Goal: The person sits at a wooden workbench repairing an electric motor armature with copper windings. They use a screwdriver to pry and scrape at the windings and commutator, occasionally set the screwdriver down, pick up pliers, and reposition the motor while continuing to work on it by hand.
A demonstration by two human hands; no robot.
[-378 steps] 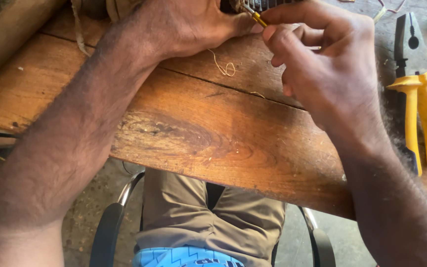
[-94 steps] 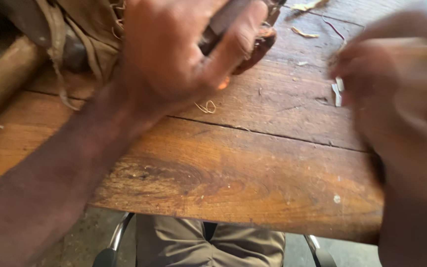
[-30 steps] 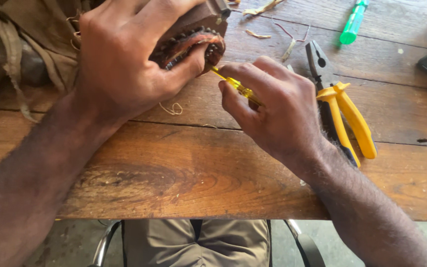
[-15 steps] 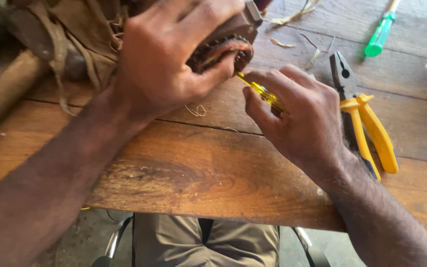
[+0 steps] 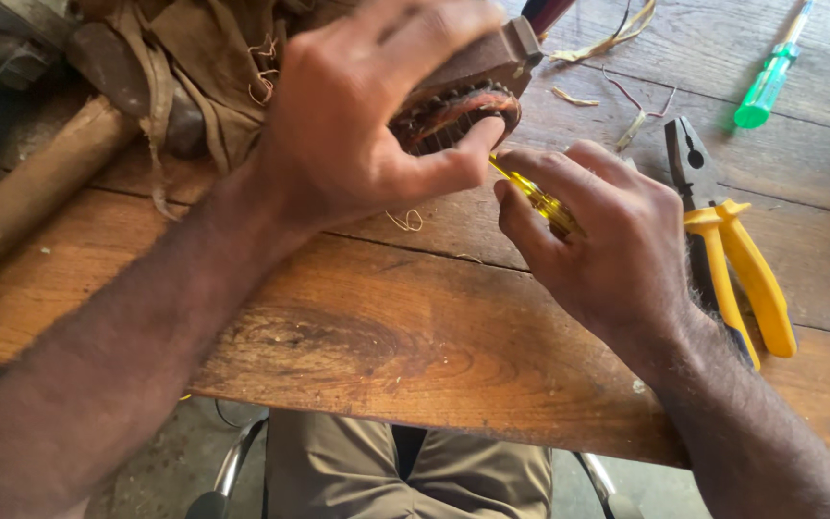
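Since half a second ago, the view has slid right and down a touch, but the grip layout is the same: my left hand (image 5: 357,125) is clamped over the brown motor core (image 5: 463,96), fingers wrapped across its top, thumb pressed along the underside by the reddish copper windings (image 5: 458,111). Core is held off the table (image 5: 338,356), up near the far edge, beside the heap of brown cloth strips (image 5: 194,48).

Right hand (image 5: 607,250) pinches the yellow-handled screwdriver (image 5: 540,200) between thumb and curled fingers. Compared with a second ago, the tool sits a bit closer in; its tip now runs right under my left thumb and into the winding face. Tip itself is hidden, can't tell which slot it's in.

My read: the work has gone from lining up to actually picking or prying at the windings. Left hand is bracing, right is doing the fine work.

Off to the right, untouched: yellow-handled pliers (image 5: 732,269) flat on the table, just beside my right wrist. Green screwdriver (image 5: 766,82) well apart at the far right. Scraps of wire and insulation (image 5: 617,115) are scattered behind the core, with one small curl of wire (image 5: 403,221) below my left hand.
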